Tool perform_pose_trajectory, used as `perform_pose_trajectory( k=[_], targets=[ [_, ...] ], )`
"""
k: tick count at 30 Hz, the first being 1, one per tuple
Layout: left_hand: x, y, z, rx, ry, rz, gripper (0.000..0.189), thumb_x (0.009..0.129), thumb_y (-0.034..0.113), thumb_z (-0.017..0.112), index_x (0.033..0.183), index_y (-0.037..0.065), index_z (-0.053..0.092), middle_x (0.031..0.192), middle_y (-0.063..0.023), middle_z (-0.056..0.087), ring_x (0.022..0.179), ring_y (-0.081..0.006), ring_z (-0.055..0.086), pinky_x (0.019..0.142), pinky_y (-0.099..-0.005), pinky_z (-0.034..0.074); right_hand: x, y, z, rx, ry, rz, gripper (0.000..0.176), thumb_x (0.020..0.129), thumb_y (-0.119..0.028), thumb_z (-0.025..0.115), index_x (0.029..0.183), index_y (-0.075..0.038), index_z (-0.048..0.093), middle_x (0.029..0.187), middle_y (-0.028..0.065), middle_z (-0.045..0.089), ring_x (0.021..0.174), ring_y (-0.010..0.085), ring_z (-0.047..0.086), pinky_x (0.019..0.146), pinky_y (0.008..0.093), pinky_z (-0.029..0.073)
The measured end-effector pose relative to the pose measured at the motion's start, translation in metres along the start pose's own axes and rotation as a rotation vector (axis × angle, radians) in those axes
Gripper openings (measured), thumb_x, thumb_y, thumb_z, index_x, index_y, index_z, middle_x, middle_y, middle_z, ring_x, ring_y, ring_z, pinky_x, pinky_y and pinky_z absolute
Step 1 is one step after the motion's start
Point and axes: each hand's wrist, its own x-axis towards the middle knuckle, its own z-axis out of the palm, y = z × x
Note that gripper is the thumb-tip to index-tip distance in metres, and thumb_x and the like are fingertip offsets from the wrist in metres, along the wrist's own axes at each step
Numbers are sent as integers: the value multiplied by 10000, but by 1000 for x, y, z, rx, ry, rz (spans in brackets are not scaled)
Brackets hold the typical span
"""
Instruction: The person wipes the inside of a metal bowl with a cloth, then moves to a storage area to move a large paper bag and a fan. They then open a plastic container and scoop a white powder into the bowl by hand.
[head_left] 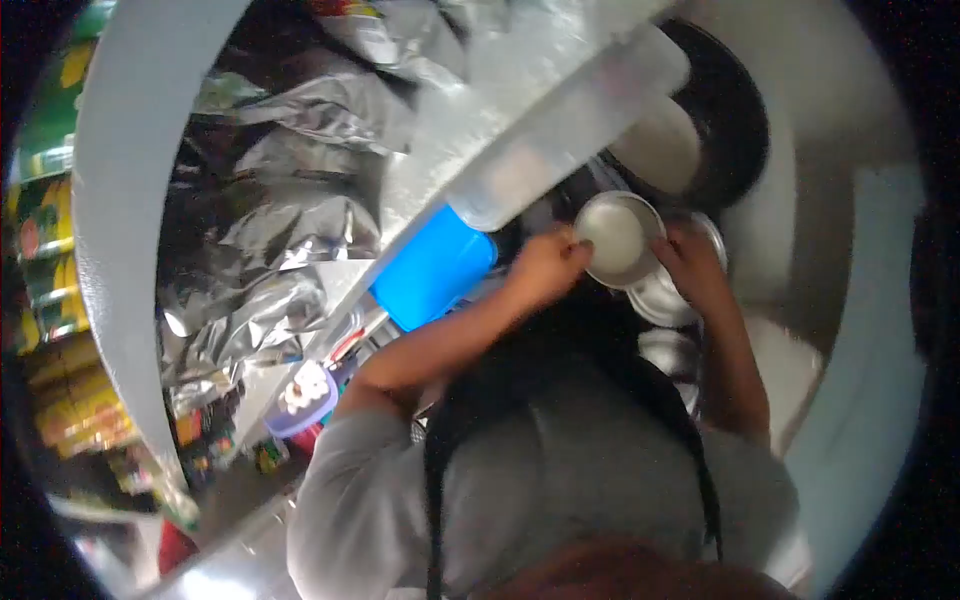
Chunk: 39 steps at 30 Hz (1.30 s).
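Note:
Between my two hands is a small round metal bowl (pixel 612 240), its pale inside facing up toward me. My left hand (pixel 550 265) is closed on the left side of its rim, thumb at the inner edge. On the right side of the rim, my right hand (pixel 692 266) pinches the edge with thumb and fingers. Shiny metal bowls or lids (pixel 664 302) sit below and behind my right hand. Another metal container (pixel 668 350) shows beside my right forearm.
A large black tub (pixel 742 120) with something whitish in it stands beyond the bowl. Left of it are a long translucent container (pixel 570 135) and a blue box (pixel 435 265). A purple tub (pixel 302 402) holds white pieces. Foil-like packets (pixel 300 220) and shelved goods (pixel 55 240) are farther left.

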Motion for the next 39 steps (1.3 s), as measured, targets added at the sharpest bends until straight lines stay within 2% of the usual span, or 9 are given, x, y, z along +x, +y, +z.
perform_pose_trajectory(
  k=[5,8,10,16,25,31,33,34,39],
  targets=[
    [-47,-16,-31,122,150,325,238,937,201,589,978,-22,661,855,-213,643,824,-325,650,740,-411,500,-17,-39,19,-109,-56,107,305,915,-320,628,913,-14,643,925,171,651,774,281,624,730,387,484],
    [-47,-27,-43,262,172,341,239,936,203,590,957,-27,649,815,-204,638,758,-283,627,699,-386,488,-27,-38,36,184,18,-9,358,925,-319,631,1138,-32,614,1093,134,659,842,247,639,754,386,499],
    [-37,-26,-40,181,150,439,274,941,238,602,904,-33,612,767,-204,636,675,-265,577,651,-374,468,-31,-43,29,914,-208,443,727,866,-393,723,1409,3,446,1330,159,564,1161,291,597,912,430,545],
    [-15,84,-57,186,128,540,217,905,205,676,903,-7,630,1069,-204,679,890,-299,686,790,-381,531,-16,46,-6,1335,-11,419,744,886,-382,698,1437,9,387,1389,165,506,1176,295,591,934,430,541],
    [93,187,-88,892,315,899,312,926,301,615,962,-8,613,1309,-288,533,1239,-502,519,1042,-570,424,184,328,-44,1231,506,550,567,849,-293,697,1312,-16,523,1291,129,562,1103,269,599,907,410,532],
    [146,185,-86,1090,271,853,504,956,370,595,1353,78,489,1465,-304,384,1350,-516,381,1109,-593,331,275,539,31,1290,311,533,636,848,-307,701,1368,-17,477,1296,128,574,1097,275,614,914,465,531],
    [138,174,-85,1173,378,727,667,953,418,596,1498,127,346,1486,-294,366,1364,-505,362,1119,-578,313,294,507,43,1059,450,716,647,850,-314,699,1375,-12,471,1277,121,592,1107,278,612,901,459,538],
    [118,167,-72,1045,579,368,768,935,478,592,1539,115,288,1511,-287,338,1372,-493,358,1112,-562,317,306,495,47,800,577,874,658,852,-321,696,1382,-6,465,1258,114,610,1118,281,610,888,452,545],
    [125,160,-57,1227,635,437,777,932,492,586,1536,103,290,1512,-285,339,1374,-488,357,1116,-561,313,310,573,115,538,511,943,659,852,-321,696,1381,-5,466,1254,114,612,1116,280,612,884,451,547]
  ],
)
